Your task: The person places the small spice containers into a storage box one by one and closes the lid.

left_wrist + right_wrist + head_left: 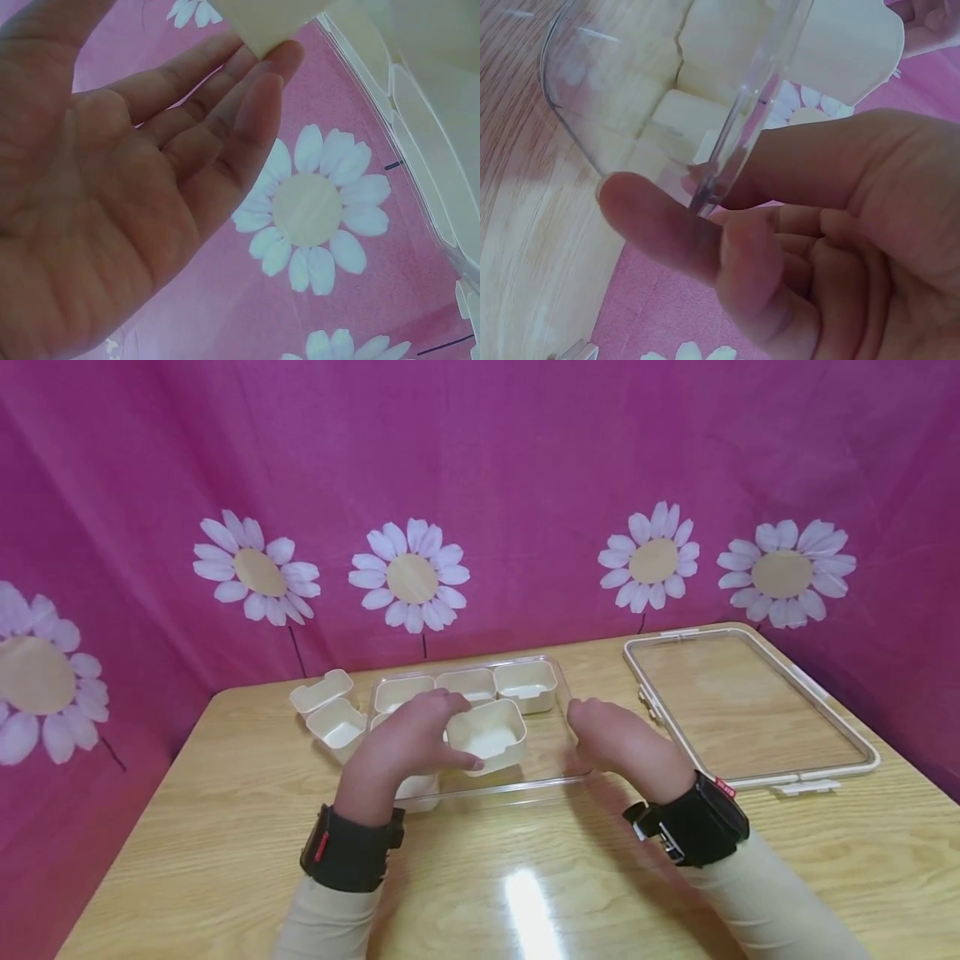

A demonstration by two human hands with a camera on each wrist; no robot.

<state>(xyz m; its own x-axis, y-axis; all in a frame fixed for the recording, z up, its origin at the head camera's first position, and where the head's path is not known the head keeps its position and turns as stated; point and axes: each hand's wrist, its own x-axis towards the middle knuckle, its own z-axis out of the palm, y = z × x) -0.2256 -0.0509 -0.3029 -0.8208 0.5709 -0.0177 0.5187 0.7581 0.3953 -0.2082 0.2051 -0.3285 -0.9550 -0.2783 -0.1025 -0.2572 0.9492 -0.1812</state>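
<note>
My left hand (438,735) holds a small cream cup (487,737) between thumb and fingers, tilted just above the clear tray (551,752). In the left wrist view the fingertips (281,60) touch that cup (262,19) and the palm faces the camera. My right hand (600,727) grips the tray's right rim. Seen from the right wrist, the thumb (652,221) and a finger pinch the clear rim (739,120). Three more cream cups (467,683) sit in the tray's back row. Part of the tray's left side is hidden by my left hand.
Two cream cups (330,710) stand on the wooden table (225,827) left of the tray. The tray's clear lid (750,710) lies flat at the right. A pink flowered cloth (480,485) hangs behind the table.
</note>
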